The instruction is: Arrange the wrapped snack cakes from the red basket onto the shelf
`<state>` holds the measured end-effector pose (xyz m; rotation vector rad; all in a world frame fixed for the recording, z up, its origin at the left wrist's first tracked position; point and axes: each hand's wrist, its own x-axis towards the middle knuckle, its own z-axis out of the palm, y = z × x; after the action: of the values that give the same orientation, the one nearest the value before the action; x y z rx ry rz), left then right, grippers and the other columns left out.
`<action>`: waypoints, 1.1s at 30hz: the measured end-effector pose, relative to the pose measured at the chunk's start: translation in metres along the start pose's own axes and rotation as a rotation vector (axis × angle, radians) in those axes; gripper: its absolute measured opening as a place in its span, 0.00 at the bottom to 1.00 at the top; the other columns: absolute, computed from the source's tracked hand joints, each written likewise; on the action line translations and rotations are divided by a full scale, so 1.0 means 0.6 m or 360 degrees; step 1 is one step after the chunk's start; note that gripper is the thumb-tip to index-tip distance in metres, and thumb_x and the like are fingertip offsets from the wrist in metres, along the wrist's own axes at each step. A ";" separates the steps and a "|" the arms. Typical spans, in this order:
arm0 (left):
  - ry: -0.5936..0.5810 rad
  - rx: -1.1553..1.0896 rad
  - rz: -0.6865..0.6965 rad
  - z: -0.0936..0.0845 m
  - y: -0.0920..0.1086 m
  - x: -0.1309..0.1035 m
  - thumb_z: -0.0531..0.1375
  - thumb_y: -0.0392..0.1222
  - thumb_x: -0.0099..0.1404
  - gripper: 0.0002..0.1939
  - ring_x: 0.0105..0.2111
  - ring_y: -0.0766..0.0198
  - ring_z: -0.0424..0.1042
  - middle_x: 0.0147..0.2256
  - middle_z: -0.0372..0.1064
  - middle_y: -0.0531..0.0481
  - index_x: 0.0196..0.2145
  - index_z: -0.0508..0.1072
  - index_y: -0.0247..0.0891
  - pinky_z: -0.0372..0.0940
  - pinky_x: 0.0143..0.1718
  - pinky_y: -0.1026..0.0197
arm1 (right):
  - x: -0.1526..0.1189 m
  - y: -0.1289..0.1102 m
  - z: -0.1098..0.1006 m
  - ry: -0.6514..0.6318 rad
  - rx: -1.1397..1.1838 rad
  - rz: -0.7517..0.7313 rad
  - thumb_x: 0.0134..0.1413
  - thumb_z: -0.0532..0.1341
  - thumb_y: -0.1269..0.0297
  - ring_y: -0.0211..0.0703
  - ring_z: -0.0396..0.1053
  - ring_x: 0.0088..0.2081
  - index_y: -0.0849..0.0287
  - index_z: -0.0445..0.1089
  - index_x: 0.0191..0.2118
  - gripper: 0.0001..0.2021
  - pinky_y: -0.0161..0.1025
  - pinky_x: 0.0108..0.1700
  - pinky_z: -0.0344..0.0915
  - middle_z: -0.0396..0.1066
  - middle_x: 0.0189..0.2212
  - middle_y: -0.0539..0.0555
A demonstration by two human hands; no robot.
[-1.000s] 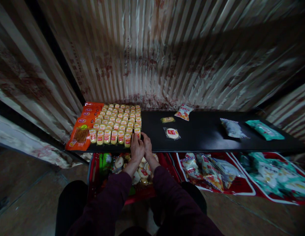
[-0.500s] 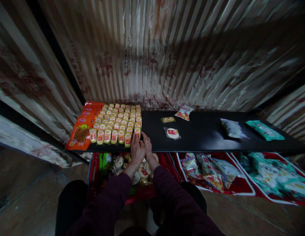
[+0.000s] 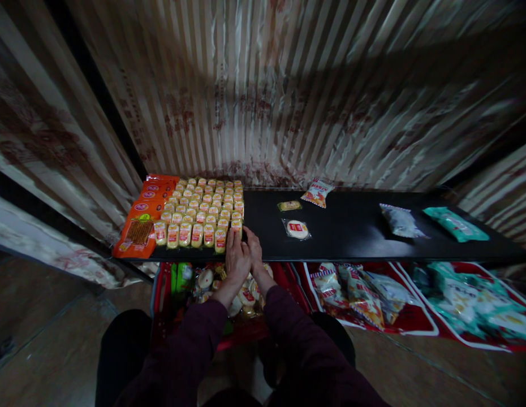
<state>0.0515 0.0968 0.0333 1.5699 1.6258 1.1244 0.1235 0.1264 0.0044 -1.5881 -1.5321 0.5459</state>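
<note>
Rows of small yellow wrapped cakes (image 3: 197, 235) stand on the left part of a black shelf (image 3: 352, 226). At the front right corner of these rows, my left hand (image 3: 237, 254) touches the end cake (image 3: 236, 225), its fingers close together. My right hand (image 3: 253, 247) is right beside it, fingertips at the same cake's right side. Both hands partly hide the cake's lower end. Orange snack packs (image 3: 138, 226) lie left of the rows. To the right on the shelf are one flat yellow pack (image 3: 289, 206) and a round white wrapped cake (image 3: 296, 228).
A red-and-white bag (image 3: 318, 193), a pale bag (image 3: 401, 221) and a teal bag (image 3: 456, 224) lie farther right. Below the shelf's front edge are a red basket of mixed snacks (image 3: 284, 282) and two red baskets of bags (image 3: 430, 327), (image 3: 496, 342). A striped curtain hangs behind.
Both hands stay at the same end cake, with hardly any movement. The view has shifted very slightly.
</note>
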 end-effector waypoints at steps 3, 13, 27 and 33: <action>0.0002 0.0012 0.0033 0.002 -0.003 -0.001 0.47 0.37 0.63 0.27 0.65 0.58 0.46 0.64 0.50 0.40 0.59 0.61 0.28 0.42 0.66 0.54 | 0.000 0.001 0.000 -0.0012 0.0003 -0.0002 0.46 0.52 0.71 0.47 0.64 0.53 0.63 0.65 0.53 0.25 0.43 0.57 0.59 0.69 0.51 0.60; -0.0010 -0.0014 0.0037 0.003 -0.010 0.000 0.47 0.38 0.63 0.27 0.65 0.58 0.47 0.63 0.51 0.41 0.59 0.61 0.31 0.43 0.65 0.53 | 0.001 -0.002 -0.001 -0.0009 0.0001 -0.0013 0.47 0.51 0.71 0.47 0.65 0.52 0.63 0.66 0.52 0.23 0.42 0.56 0.60 0.70 0.50 0.61; -0.0001 0.0023 0.0061 0.001 -0.008 -0.005 0.47 0.37 0.63 0.27 0.65 0.57 0.46 0.64 0.50 0.40 0.60 0.61 0.30 0.43 0.66 0.54 | 0.001 0.019 0.007 0.0002 0.0016 -0.0037 0.49 0.51 0.70 0.46 0.64 0.53 0.64 0.65 0.54 0.24 0.44 0.59 0.57 0.68 0.52 0.61; -0.0006 0.0034 0.0025 0.000 -0.007 -0.006 0.46 0.38 0.64 0.26 0.65 0.57 0.47 0.64 0.50 0.38 0.59 0.62 0.28 0.44 0.65 0.55 | 0.003 0.034 0.014 0.0041 0.0046 -0.0110 0.48 0.51 0.70 0.46 0.64 0.53 0.65 0.65 0.54 0.25 0.46 0.59 0.58 0.68 0.52 0.62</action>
<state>0.0499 0.0935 0.0292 1.6000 1.6311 1.1147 0.1293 0.1323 -0.0163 -1.5094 -1.5470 0.5049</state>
